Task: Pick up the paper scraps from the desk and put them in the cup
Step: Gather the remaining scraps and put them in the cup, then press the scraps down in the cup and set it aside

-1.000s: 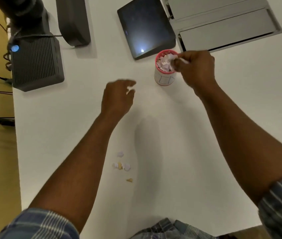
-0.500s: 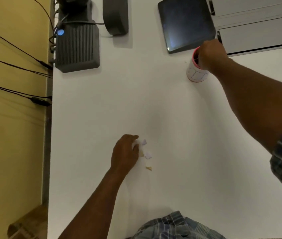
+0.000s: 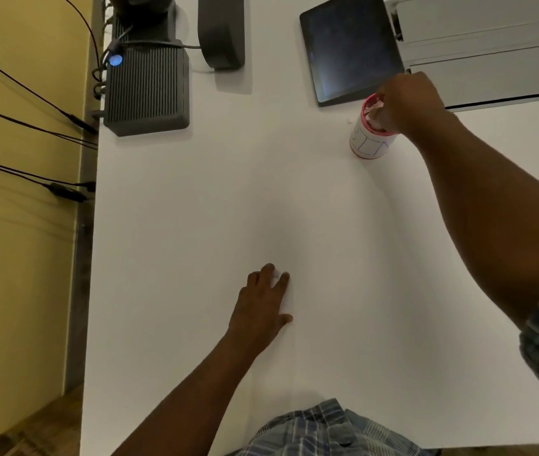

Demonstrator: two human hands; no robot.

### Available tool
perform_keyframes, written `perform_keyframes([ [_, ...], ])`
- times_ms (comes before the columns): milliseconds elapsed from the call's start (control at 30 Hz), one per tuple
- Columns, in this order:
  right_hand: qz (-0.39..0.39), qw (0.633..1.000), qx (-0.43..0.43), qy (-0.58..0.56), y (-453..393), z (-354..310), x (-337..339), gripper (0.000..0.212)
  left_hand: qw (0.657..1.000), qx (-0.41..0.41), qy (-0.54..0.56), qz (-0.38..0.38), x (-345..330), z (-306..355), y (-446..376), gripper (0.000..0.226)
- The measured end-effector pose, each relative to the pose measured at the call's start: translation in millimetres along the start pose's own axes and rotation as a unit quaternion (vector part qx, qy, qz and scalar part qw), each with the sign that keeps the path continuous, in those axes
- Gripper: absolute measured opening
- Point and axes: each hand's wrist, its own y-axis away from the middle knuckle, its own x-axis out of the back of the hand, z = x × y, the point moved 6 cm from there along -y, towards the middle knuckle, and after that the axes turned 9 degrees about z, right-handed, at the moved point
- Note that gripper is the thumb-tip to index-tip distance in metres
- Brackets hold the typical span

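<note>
A white cup (image 3: 368,144) with a red rim stands at the far right of the white desk (image 3: 195,209), with paper scraps (image 3: 372,108) piled inside. My right hand (image 3: 408,100) hovers over its mouth with the fingers curled down into it; the back of the hand hides the fingertips. One tiny scrap (image 3: 348,121) lies on the desk left of the cup. My left hand (image 3: 261,302) lies flat on the near middle of the desk, thumb splayed, covering the loose scraps. A white scrap (image 3: 276,274) shows between two of its fingertips.
A dark tablet (image 3: 347,47) lies just behind the cup, next to a grey metal tray unit (image 3: 492,51). A dark ribbed box (image 3: 148,90) with a blue light and a dark stand (image 3: 222,31) sit at the far left. Cables (image 3: 31,126) hang off the desk's left edge.
My left hand came back from mid-desk to the loose scraps and now lies flat over them. My right hand stayed at the cup's mouth, fingers now inside it. The view shifted left.
</note>
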Motion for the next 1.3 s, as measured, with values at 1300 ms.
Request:
perform_keyframes([
  [1300,-0.160,0.863,0.462,-0.127,358.9,-130.0,-180.8,0.039,0.726,0.383,0.556,0.134,69.4,-93.4,-19.3,0.010],
])
